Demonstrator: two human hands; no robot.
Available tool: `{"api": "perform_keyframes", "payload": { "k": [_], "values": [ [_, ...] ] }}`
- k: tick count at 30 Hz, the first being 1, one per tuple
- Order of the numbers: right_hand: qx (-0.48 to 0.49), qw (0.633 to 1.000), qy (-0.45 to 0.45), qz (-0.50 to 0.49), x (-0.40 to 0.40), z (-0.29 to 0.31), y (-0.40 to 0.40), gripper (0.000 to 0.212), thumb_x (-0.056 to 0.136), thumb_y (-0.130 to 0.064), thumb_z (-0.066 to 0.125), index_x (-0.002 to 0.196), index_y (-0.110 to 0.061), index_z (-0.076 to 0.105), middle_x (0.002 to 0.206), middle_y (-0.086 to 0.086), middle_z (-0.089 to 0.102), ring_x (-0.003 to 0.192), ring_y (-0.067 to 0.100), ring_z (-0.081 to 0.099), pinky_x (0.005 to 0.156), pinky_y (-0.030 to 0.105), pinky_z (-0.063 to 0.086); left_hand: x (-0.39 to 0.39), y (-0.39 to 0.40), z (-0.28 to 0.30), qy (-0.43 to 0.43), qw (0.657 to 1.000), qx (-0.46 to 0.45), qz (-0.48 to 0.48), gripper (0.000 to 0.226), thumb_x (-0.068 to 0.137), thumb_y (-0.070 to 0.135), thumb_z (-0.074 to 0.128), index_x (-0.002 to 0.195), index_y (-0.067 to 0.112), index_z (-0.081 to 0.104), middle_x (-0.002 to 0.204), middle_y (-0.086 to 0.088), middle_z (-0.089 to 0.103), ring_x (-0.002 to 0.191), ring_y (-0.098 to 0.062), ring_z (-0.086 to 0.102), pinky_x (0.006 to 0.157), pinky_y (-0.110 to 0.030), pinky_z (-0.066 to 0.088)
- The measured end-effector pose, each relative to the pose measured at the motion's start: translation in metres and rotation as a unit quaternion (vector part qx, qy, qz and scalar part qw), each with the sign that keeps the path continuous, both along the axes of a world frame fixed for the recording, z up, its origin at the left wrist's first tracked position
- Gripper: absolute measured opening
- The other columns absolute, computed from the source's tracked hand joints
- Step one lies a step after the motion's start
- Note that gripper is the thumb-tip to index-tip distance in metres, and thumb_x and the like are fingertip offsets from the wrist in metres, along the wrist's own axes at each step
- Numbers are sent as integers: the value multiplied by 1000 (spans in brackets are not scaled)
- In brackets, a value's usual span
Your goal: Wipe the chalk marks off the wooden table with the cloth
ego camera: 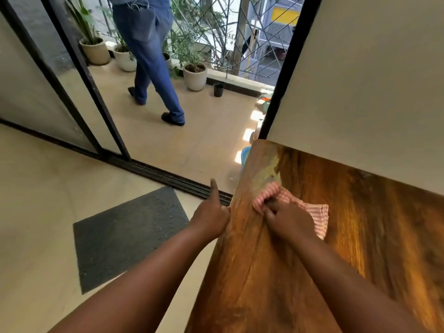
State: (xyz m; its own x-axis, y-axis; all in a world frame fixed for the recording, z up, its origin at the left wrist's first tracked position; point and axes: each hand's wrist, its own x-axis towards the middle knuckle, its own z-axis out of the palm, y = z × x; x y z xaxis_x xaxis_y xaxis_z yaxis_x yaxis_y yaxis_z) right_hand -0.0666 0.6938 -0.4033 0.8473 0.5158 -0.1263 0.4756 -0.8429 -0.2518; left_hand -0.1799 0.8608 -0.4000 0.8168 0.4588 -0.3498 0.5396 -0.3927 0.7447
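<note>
Right hand point(288, 218) bunching cloth point(312, 210) on table point(360, 224); cloth at 1 o'clock of left hand point(211, 216), curled at table edge, thumb up.

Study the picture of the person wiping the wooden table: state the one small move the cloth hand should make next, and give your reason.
Probably push the cloth forward toward the far corner. The right hand grips it bunched on the table, and a pale smear, seemingly chalk, lies just beyond it. The left hand is at the table's edge, thumb raised.
</note>
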Motion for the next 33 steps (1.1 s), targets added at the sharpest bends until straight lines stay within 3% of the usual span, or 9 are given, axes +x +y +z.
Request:
{"api": "perform_keyframes", "payload": {
  "k": [4,9,14,16,18,20,23,27,33],
  "values": [
    [-2,999,36,28,-21,-11,58,32,93,-45,40,120,-42,57,128,0,60,128,33,42,105,48,27,1,6,-9,-35,978,-137,156,88,84,11,58,155,27,9,130,-10,57,98,-26,59,81,-43,50],
    [-4,990,34,139,-80,-13,1,43,87,-53,33,124,-45,53,139,-16,49,139,23,30,110,50,19,0,2,-24,-32,978,-79,188,41,85,10,49,124,21,55,97,-2,67,87,-20,60,79,-38,48],
    [27,999,-6,44,-37,-4,-37,27,86,-45,51,109,-47,64,116,-9,68,102,17,62,86,34,46,21,-15,-27,-112,991,67,32,33,90,28,45,119,23,61,118,-1,62,108,-18,54,89,-36,44],
    [42,998,-32,-24,-1,-4,-18,25,87,-42,50,108,-47,64,110,-1,70,96,21,63,83,34,46,31,-20,-30,-152,977,149,17,43,90,39,38,124,22,58,121,-2,61,116,-22,52,96,-38,41],
    [34,998,-6,-53,30,-8,15,29,91,-42,44,115,-46,60,123,-2,64,115,26,54,98,41,38,44,-22,-31,-158,968,196,3,57,91,47,27,137,21,48,139,-3,51,134,-24,38,109,-41,29],
    [19,998,33,-42,44,-15,46,33,94,-43,38,124,-49,52,140,-5,51,136,30,32,112,47,17,58,-23,-35,-135,967,214,-26,69,92,55,14,152,22,23,160,-1,20,149,-19,2,118,-40,2],
    [-17,997,55,48,37,-18,48,40,94,-42,35,134,-48,40,150,-3,37,145,23,11,115,45,2,69,-20,-43,-122,960,247,-49,72,88,61,-1,150,28,-16,158,1,-24,140,-14,-35,111,-35,-25],
    [33,991,37,126,24,-13,-20,39,86,-58,35,120,-52,54,135,-15,53,134,12,35,107,35,21,69,-19,-49,-114,953,274,-60,74,85,63,-4,143,29,-34,149,0,-45,137,-20,-40,108,-45,-29],
    [43,999,-4,-30,91,-11,24,30,93,-42,42,118,-44,59,128,0,61,114,24,54,94,36,40,79,-20,-55,-111,945,296,-79,72,90,56,5,142,28,-36,149,2,-46,137,-21,-40,103,-45,-35]
  ]
}}
